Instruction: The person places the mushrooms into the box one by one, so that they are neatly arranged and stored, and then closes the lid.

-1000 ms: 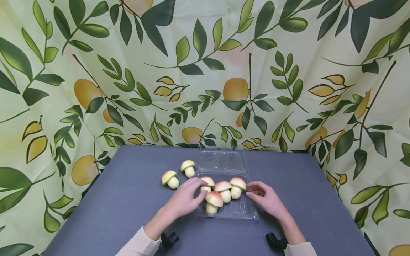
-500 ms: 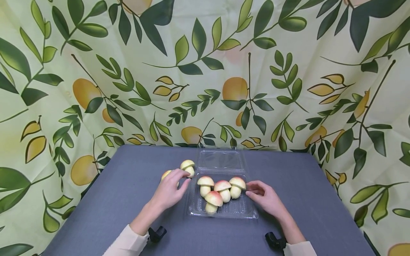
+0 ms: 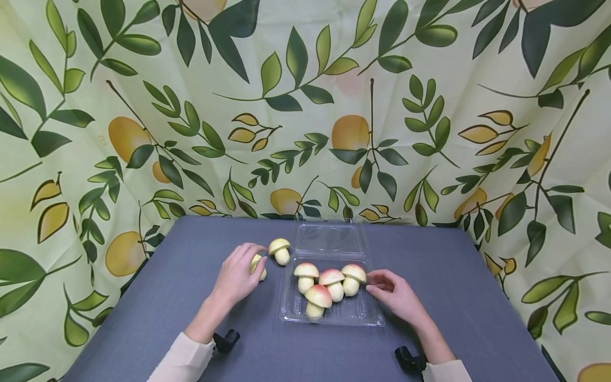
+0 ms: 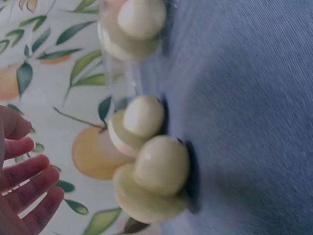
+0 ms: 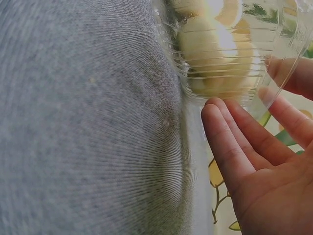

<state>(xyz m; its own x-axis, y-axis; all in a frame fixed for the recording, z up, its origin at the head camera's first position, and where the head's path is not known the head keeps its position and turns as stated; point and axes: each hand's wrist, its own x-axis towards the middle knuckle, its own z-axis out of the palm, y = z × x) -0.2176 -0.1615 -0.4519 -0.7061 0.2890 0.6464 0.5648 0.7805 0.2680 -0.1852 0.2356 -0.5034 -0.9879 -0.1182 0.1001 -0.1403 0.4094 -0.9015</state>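
My left hand [image 3: 236, 273] is spread, fingers apart, over a mushroom-shaped piece with a yellow cap and pale stem [image 4: 161, 166]. In the left wrist view a gap shows between the fingertips and that piece; the head view shows it partly hidden behind the hand. A second such mushroom [image 3: 279, 252] lies just beyond, beside a clear plastic clamshell container [image 3: 334, 321]. Inside the container sit several more mushrooms [image 3: 318, 301], with reddish caps. My right hand [image 3: 398, 297] rests at the container's right side, its nearly straight fingers [image 5: 222, 137] against the clear wall.
The container's clear lid [image 3: 329, 239] is swung back toward the far edge of the grey-blue table [image 3: 429, 265]. A leaf-and-fruit patterned cloth [image 3: 305, 122] hangs behind the table and along both sides. Black wrist devices [image 3: 226, 341] sit by the sleeves.
My left hand has come away from a mushroom in the container, passed by the farther loose mushroom, and moved left to the nearer loose one. My right hand has stayed at the container.
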